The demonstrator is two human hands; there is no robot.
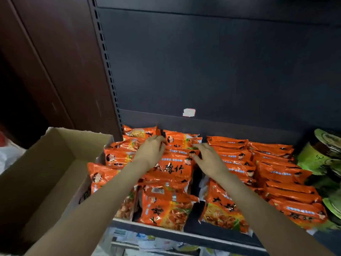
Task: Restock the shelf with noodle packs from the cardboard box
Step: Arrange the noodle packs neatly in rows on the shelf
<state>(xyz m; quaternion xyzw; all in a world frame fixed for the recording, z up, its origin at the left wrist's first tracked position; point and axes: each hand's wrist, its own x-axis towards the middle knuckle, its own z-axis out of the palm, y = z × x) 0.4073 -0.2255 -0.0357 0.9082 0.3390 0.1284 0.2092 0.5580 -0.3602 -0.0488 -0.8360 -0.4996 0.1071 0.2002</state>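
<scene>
Step in hand: placing — both hands are settling one orange noodle pack [181,140] onto the back of the middle stack on the shelf [212,237].
Left grip: the left hand [151,150] is curling its fingers round the pack's left edge, pinching it.
Right grip: the right hand [208,157] is lying over the pack's right corner, fingers bent; I am judging it a light hold, though the fingertips are partly hidden.
Task's thing: the held pack is sitting between the two grips, at the far end of the row, close to the shelf's dark back panel [221,71].
Next move: probably squaring the pack with those beneath it, letting go, then reaching left of the left grip for the cardboard box [36,172].
Box contents: the box is standing open; what shows of its inside is bare cardboard, and I cannot tell whether packs are lying in the hidden near part.
Shelf contents: orange packs [276,172] are filling rows under and right of the grips; green packets [317,156] are lying further right.
</scene>
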